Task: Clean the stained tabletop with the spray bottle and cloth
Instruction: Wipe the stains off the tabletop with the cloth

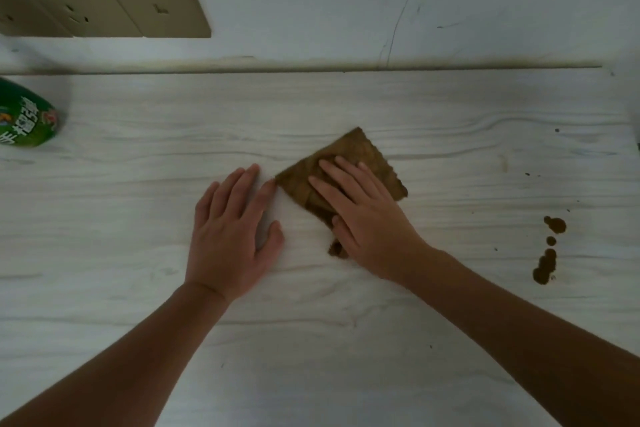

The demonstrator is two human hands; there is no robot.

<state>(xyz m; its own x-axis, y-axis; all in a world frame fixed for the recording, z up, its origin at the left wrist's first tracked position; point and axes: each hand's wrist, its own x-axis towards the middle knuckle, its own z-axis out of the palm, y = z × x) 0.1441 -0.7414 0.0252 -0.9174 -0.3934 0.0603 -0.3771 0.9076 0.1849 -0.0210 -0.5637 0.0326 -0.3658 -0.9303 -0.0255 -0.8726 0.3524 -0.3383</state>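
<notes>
Head view: pressing brown cloth (360, 149) flat on tabletop (138, 218) centre with right hand (367, 218), fingers straight; resting left hand (228, 236) alongside, fingers loose, empty. Risking dry smearing of stains (547, 263) lying well right, green bottle (27, 121) standing far left.

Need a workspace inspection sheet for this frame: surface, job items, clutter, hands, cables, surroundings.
Surface: pale wood-grain tabletop; brown stains at its right side, not yet wiped.
Job's things: brown cloth lies mid-table; green bottle at the left edge, only partly in view.
Clutter: nothing seen.
Hands: left hand flat on the table beside the cloth; right hand presses flat on the cloth.
Cables: nothing seen.
Surroundings: scuffed white wall with beige sockets at upper left.
</notes>
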